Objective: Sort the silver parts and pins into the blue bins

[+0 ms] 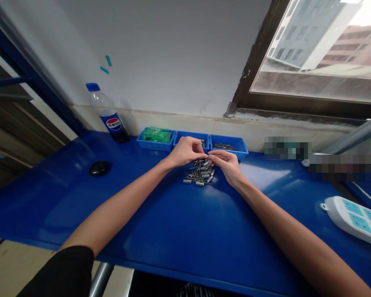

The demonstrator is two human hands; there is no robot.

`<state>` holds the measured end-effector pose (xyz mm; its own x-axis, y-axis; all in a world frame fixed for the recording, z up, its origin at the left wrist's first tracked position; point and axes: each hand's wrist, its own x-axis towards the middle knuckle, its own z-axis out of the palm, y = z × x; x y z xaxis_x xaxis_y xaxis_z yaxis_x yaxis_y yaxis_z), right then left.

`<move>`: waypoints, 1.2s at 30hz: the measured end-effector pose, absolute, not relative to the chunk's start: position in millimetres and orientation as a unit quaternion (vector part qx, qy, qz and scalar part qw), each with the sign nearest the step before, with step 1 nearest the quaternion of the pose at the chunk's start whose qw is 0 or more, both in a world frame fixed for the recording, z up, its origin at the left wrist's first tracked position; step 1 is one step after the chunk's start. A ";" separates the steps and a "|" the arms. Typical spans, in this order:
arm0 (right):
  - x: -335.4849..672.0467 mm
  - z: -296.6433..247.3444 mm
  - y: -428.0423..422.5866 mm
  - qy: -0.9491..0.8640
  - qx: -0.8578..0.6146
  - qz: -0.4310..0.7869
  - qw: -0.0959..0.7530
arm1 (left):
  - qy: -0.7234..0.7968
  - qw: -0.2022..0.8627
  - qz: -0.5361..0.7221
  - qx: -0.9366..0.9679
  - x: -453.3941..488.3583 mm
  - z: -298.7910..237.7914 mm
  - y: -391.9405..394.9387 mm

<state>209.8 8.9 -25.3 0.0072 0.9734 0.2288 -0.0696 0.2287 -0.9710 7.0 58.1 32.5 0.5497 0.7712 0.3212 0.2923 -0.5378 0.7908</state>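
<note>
A loose heap of small metal parts (200,175), silver sleeves and thin pins, lies on the blue table (160,231). My left hand (185,151) hovers just above the heap with fingers curled in a pinch. My right hand (225,163) meets it fingertip to fingertip, also pinched. Something small sits between the fingertips, too tiny to name. Behind the hands stand three blue bins: the left bin (156,139) holds green pieces, the middle bin (204,140) is partly hidden by my left hand, and the right bin (231,147) holds thin pins.
A cola bottle (107,114) stands at the back left by the wall. A black round object (99,168) lies left of the heap. A white power strip (355,218) sits at the right edge. A window is at the upper right.
</note>
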 end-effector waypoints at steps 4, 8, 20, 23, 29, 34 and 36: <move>208.8 -27.8 10.1 -0.509 -0.429 0.442 0.601 | 0.323 0.336 0.296 0.834 3.7 31.7 60.6; 209.1 -30.3 11.2 -0.462 -0.461 0.358 0.668 | 0.342 0.282 0.237 0.865 -0.5 27.6 65.3; 210.9 -32.7 9.3 -0.511 -0.472 0.307 0.650 | 0.354 0.185 0.144 0.905 2.4 25.3 57.9; 211.1 -32.6 9.8 -0.508 -0.472 0.313 0.649 | 0.357 0.190 0.151 0.902 3.4 23.7 57.6; 210.5 -31.6 10.1 -0.497 -0.475 0.323 0.650 | 0.343 0.202 0.173 0.901 5.6 19.6 58.0; 209.7 -30.7 9.9 -0.499 -0.477 0.321 0.649 | 0.333 0.211 0.185 0.900 6.3 17.5 57.9; 210.1 -31.3 10.3 -0.502 -0.477 0.317 0.648 | 0.334 0.210 0.184 0.900 6.6 16.6 58.0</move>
